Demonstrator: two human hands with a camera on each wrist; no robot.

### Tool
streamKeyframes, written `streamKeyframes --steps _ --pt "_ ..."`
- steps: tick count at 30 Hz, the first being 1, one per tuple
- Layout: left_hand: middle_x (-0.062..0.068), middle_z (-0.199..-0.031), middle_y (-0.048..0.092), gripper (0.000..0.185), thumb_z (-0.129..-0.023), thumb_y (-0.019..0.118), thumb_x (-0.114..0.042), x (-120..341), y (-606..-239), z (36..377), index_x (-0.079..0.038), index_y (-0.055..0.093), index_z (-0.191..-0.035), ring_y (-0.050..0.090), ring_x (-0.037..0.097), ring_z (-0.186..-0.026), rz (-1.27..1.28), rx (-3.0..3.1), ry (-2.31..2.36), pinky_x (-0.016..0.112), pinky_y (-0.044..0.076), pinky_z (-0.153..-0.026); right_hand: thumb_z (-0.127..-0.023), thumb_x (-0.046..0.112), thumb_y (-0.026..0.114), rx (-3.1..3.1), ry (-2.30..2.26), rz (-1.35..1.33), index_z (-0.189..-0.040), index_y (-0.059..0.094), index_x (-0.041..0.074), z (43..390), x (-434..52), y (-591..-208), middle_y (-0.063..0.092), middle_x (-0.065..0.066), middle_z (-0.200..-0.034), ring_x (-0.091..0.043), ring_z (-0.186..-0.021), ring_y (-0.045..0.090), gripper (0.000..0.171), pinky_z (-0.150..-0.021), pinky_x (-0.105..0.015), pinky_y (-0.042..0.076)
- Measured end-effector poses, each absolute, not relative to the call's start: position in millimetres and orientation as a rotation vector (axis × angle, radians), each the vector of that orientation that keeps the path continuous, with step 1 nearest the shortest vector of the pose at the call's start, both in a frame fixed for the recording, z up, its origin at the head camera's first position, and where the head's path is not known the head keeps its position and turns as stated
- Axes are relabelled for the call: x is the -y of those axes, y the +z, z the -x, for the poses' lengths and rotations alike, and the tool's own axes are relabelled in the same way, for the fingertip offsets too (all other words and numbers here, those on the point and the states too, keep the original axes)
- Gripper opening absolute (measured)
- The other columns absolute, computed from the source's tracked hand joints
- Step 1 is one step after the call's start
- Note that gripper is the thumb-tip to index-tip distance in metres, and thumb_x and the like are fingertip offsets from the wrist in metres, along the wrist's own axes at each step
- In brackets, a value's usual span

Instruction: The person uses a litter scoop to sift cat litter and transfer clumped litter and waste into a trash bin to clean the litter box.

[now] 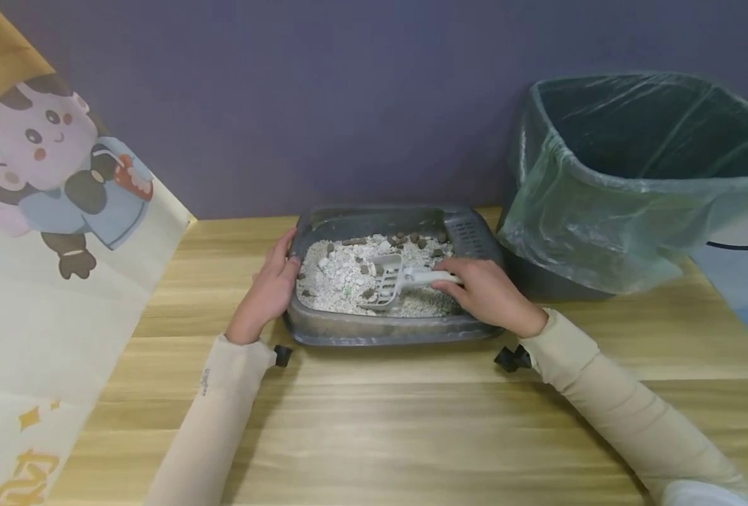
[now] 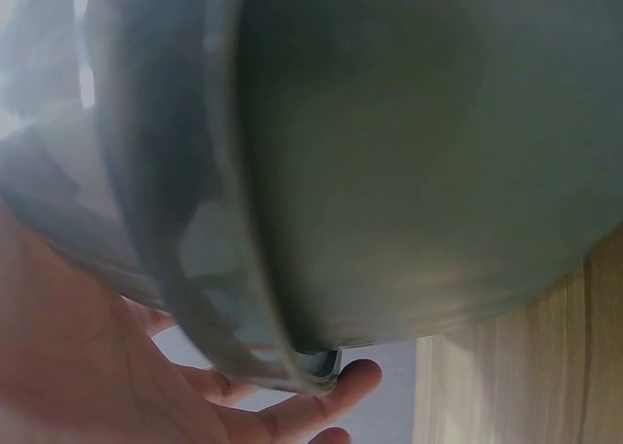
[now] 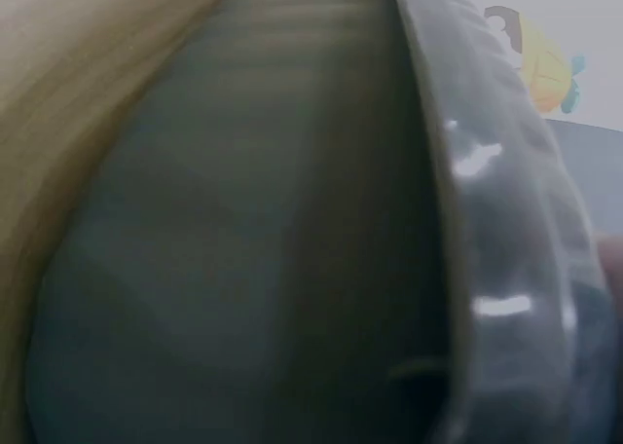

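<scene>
A grey litter tray [image 1: 374, 330] sits on the wooden table, filled with white granules and several brown lumps [image 1: 411, 242] toward its far side. My right hand [image 1: 484, 292] grips the handle of a white slotted scoop [image 1: 386, 281], whose head lies in the granules. My left hand [image 1: 269, 288] holds the tray's left rim, thumb over the edge. The left wrist view is filled by the tray's outer wall [image 2: 389, 171], with my left hand's fingers [image 2: 292, 415] below the rim. The right wrist view gives only a blurred tray wall [image 3: 292, 249] and rim.
A bin lined with a green plastic bag [image 1: 633, 176] stands open just right of the tray. A cartoon-printed panel [image 1: 51, 211] borders the table on the left. A purple wall runs behind. Bare wooden tabletop [image 1: 380, 422] lies in front of the tray.
</scene>
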State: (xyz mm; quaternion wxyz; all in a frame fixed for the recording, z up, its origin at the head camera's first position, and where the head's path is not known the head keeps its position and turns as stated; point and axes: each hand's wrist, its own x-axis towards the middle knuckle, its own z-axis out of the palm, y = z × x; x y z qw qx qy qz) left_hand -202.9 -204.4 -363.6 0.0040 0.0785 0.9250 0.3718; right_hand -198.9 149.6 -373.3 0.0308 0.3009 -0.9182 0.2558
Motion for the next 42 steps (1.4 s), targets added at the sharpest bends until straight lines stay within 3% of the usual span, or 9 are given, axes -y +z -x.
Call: streamKeyframes --steps 3,8,12,15,22,32,42 --pt "0.019 -0.153 0.014 0.054 -0.102 0.024 -0.027 207 -368 200 -0.021 0.007 -0.153 0.014 0.038 -0.138 -0.249 -2.880 1.190 0.066 0.004 -0.106 -0.093 0.030 0.060 2.797 0.783 -0.937 -0.115 0.065 0.010 197 -148 -378 0.058 0.005 -0.072 -0.009 -0.043 0.035 0.030 -0.045 -0.029 0.032" --pt "0.022 -0.149 0.021 0.054 -0.102 0.025 -0.025 210 -371 198 -0.018 0.009 -0.153 0.023 0.039 -0.135 -0.271 -2.897 1.208 0.058 0.018 -0.108 -0.095 0.029 0.057 2.743 0.771 -0.955 -0.120 0.064 0.006 196 -146 -382 0.068 -0.008 -0.103 -0.005 -0.047 0.040 0.035 -0.055 -0.032 0.043" --pt "0.023 -0.144 0.027 0.053 -0.102 0.026 -0.025 210 -371 197 -0.018 0.010 -0.153 0.029 0.040 -0.131 -0.276 -2.907 1.223 0.060 0.022 -0.106 -0.096 0.031 0.055 2.731 0.824 -0.912 -0.121 0.063 0.008 195 -147 -381 0.065 -0.002 -0.080 -0.006 -0.043 0.037 0.035 -0.048 -0.031 0.040" --pt "0.023 -0.143 0.029 0.054 -0.102 0.026 -0.025 210 -369 197 -0.018 0.011 -0.153 0.032 0.040 -0.128 -0.282 -2.908 1.229 0.061 0.024 -0.104 -0.097 0.034 0.051 2.731 0.880 -0.854 -0.121 0.062 0.013 195 -148 -381 0.049 0.005 -0.062 -0.010 -0.040 0.032 0.033 -0.041 -0.029 0.032" --pt "0.023 -0.142 0.029 0.053 -0.102 0.027 -0.024 207 -366 199 -0.019 0.011 -0.153 0.034 0.040 -0.127 -0.279 -2.907 1.216 0.061 0.026 -0.103 -0.098 0.037 0.049 2.669 0.925 -0.791 -0.122 0.060 0.015 193 -152 -384 0.049 0.007 -0.066 -0.010 -0.042 0.034 0.034 -0.042 -0.029 0.032" --pt "0.023 -0.140 0.032 0.053 -0.102 0.027 -0.025 206 -367 203 -0.020 0.012 -0.153 0.035 0.040 -0.127 -0.284 -2.918 1.213 0.060 0.026 -0.104 -0.097 0.028 0.053 2.531 0.995 -0.726 -0.122 0.058 0.010 193 -154 -387 0.047 0.006 -0.066 -0.009 -0.040 0.033 0.031 -0.037 -0.027 0.031" --pt "0.020 -0.135 0.036 0.053 -0.102 0.026 -0.028 205 -365 201 -0.023 0.012 -0.153 0.042 0.036 -0.117 -0.259 -2.925 1.197 0.060 0.033 -0.098 -0.095 0.021 0.059 2.405 1.024 -0.705 -0.120 0.059 0.009 194 -154 -391 0.048 0.005 -0.069 -0.009 -0.043 0.034 0.028 -0.039 -0.028 0.031"
